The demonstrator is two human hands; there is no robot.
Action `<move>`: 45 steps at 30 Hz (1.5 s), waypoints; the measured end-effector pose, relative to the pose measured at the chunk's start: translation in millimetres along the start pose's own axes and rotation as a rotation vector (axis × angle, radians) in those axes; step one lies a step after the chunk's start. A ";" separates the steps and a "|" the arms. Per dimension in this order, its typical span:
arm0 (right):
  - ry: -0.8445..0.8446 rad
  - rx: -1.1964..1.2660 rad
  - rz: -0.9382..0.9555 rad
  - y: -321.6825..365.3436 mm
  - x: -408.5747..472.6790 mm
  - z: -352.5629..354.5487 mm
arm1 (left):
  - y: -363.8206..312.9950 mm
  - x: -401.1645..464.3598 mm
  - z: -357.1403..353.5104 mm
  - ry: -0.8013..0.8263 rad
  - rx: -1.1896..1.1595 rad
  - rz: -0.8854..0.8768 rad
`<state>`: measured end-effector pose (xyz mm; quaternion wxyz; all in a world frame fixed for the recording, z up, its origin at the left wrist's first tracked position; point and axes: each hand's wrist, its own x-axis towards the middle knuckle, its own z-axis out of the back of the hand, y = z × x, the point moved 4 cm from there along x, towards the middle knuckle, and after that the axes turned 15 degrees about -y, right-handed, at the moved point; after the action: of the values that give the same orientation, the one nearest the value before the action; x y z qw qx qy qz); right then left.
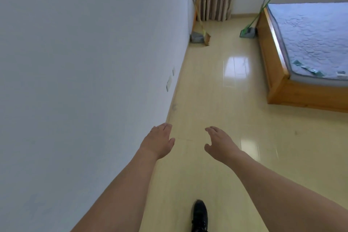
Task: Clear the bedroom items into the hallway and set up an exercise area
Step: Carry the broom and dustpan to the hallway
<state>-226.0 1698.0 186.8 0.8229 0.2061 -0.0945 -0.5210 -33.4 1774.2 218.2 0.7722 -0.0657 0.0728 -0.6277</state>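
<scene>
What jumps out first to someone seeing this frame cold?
Two bare forearms reach forward low in the frame, left hand and right hand open and holding nothing above the glossy floor. At right stands a wooden bed with a bare blue mattress. Far back, a broom and dustpan lean on the left wall, and a green set leans by the bed.

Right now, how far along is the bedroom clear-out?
Done: the floor beside the bed lies bare. In hand: nothing; left hand and right hand are open. Left: broom and dustpan by the wall, green broom set against the bed; no exercise gear visible.
</scene>
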 end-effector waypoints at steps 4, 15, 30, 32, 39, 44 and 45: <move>-0.055 0.017 -0.029 -29.1 83.0 39.7 | -25.4 111.1 12.2 -0.049 -0.052 -0.014; -0.108 0.040 -0.145 -147.3 299.5 100.4 | -72.5 370.0 -26.4 0.071 -0.021 -0.095; -0.159 0.025 -0.248 -310.1 658.9 225.7 | -192.1 803.7 -13.0 0.091 -0.073 -0.180; -0.152 0.044 -0.244 -328.1 701.2 229.8 | -194.3 849.1 -16.1 0.109 -0.055 -0.151; -0.144 0.072 -0.152 -413.0 914.5 264.2 | -220.0 1054.1 -23.2 0.132 0.059 -0.125; -0.181 0.066 -0.101 -450.4 1052.7 321.4 | -245.0 1188.5 11.2 0.088 0.007 -0.031; -0.181 0.064 -0.091 -456.5 1080.3 331.4 | -249.2 1214.5 15.2 0.079 -0.008 -0.019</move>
<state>-247.8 479.9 220.4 0.7794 0.1884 -0.1755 -0.5711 -25.2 534.6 244.9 0.7625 -0.0448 0.1050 -0.6369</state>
